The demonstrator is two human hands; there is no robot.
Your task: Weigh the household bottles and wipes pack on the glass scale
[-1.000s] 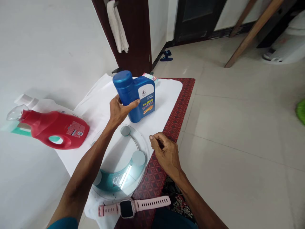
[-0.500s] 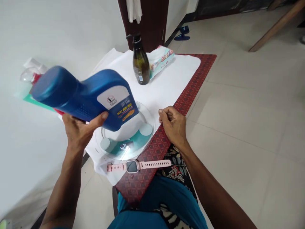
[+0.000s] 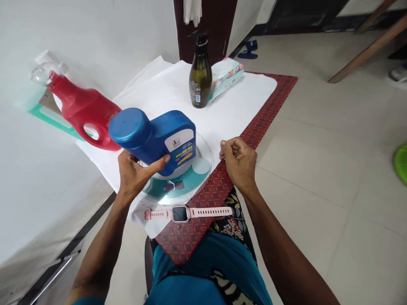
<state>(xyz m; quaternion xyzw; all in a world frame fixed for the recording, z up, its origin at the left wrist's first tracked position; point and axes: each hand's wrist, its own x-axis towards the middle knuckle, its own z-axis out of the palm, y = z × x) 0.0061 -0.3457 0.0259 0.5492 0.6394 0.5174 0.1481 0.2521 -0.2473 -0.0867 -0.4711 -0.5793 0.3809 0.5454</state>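
My left hand (image 3: 135, 176) grips a blue plastic bottle (image 3: 155, 137) with a wide blue cap and a white label. The bottle is tilted and sits on or just over a round glass scale (image 3: 199, 169) with teal pads. My right hand (image 3: 240, 163) rests loosely curled at the scale's right edge, on the red patterned mat (image 3: 229, 182), with nothing visible in it. A pink smartwatch (image 3: 187, 213) lies flat just in front of the scale.
A red detergent jug (image 3: 85, 112) lies on its side at the left. A dark pump bottle (image 3: 200, 76) stands on the white cloth (image 3: 235, 106) beside a tissue pack (image 3: 226, 75). A white wall runs along the left; tiled floor spreads to the right.
My left hand has lifted the blue bottle from the cloth behind the scale, swung it left and up, then brought it down onto the scale. My right hand stayed curled by the scale.
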